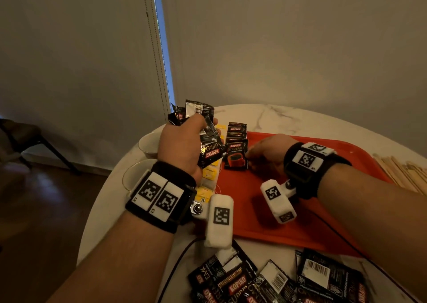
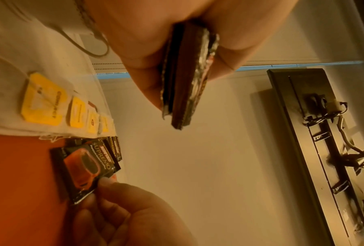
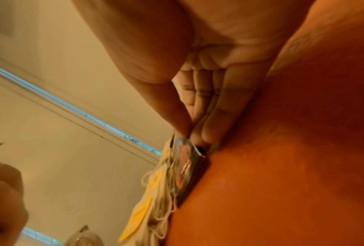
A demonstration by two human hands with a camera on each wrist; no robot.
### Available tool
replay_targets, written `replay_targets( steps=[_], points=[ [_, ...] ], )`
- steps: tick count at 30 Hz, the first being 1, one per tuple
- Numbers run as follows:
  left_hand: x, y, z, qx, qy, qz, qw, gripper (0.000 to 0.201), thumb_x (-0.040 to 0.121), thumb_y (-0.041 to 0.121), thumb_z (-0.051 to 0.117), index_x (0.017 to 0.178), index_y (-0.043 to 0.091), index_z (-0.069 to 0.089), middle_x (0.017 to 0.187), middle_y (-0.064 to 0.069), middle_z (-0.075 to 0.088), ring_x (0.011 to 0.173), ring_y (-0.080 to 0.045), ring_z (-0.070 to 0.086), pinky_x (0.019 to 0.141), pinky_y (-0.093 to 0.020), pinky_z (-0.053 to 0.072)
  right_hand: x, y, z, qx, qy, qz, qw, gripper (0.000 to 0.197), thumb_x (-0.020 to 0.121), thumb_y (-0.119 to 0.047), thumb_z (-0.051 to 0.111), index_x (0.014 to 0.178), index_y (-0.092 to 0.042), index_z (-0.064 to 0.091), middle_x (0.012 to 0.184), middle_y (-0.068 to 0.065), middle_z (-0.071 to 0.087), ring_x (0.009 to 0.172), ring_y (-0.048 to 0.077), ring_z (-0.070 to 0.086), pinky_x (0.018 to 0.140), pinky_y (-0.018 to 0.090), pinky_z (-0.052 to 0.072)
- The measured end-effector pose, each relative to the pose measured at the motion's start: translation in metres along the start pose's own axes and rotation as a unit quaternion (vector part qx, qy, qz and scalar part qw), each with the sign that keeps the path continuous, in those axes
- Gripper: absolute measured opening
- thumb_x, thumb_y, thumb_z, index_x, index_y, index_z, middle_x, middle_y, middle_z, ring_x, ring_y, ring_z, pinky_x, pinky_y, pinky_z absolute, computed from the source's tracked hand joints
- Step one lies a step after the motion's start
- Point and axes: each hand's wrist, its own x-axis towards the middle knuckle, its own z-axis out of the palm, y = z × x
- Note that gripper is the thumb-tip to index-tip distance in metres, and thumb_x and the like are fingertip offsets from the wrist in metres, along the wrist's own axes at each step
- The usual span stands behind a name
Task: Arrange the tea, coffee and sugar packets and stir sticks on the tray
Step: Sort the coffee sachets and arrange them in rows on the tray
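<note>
My left hand (image 1: 184, 140) hovers over the red tray's (image 1: 300, 212) left edge and grips a bundle of black Kopiko coffee packets (image 1: 209, 147); the left wrist view shows the bundle (image 2: 187, 74) edge-on between thumb and fingers. On the tray's far left stands an overlapping row of coffee packets (image 1: 236, 131). My right hand (image 1: 265, 154) pinches the right edge of the row's front packet (image 1: 236, 158), also seen in the left wrist view (image 2: 86, 168). Tea bags with yellow tags (image 1: 209, 175) lie in a line left of that row.
Wooden stir sticks (image 1: 402, 171) lie beyond the tray's right edge. A loose heap of coffee packets (image 1: 277, 282) sits on the marble table in front of the tray. A white cup (image 1: 149, 145) and a glass (image 1: 136, 175) stand near the table's left edge.
</note>
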Motion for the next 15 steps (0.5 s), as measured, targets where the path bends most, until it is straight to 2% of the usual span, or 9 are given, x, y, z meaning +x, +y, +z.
replay_targets(
  steps=[7,10,15],
  points=[
    [0.0,-0.001,0.0,0.008,-0.003,0.005,1.0,0.042,0.081,0.008,0.068,0.123,0.001,0.066,0.103,-0.013,0.079,0.081,-0.024,0.077,0.062,-0.037,0.059,0.005,-0.006,0.007,-0.06,0.011,0.013,0.998,0.015,0.088,-0.011,0.077,0.099,-0.001,0.074,0.082,0.012,0.078,0.068,0.02,0.075,0.057,0.03,0.058],
    [0.0,-0.002,-0.001,0.019,-0.003,0.011,1.0,0.04,0.082,0.006,0.067,0.122,0.003,0.066,0.108,-0.016,0.077,0.083,-0.026,0.077,0.063,-0.038,0.059,0.007,-0.006,0.008,-0.086,0.015,0.011,0.996,0.015,0.088,-0.014,0.077,0.098,-0.003,0.074,0.084,0.01,0.078,0.072,0.019,0.075,0.061,0.03,0.058],
    [0.001,-0.002,-0.003,0.028,0.003,0.007,1.0,0.037,0.083,0.005,0.067,0.12,0.004,0.068,0.108,-0.016,0.077,0.084,-0.03,0.077,0.064,-0.041,0.06,0.006,-0.007,0.011,-0.091,0.014,0.009,0.996,0.011,0.09,-0.012,0.075,0.095,-0.002,0.072,0.086,0.012,0.077,0.073,0.021,0.074,0.059,0.03,0.056]
  ],
)
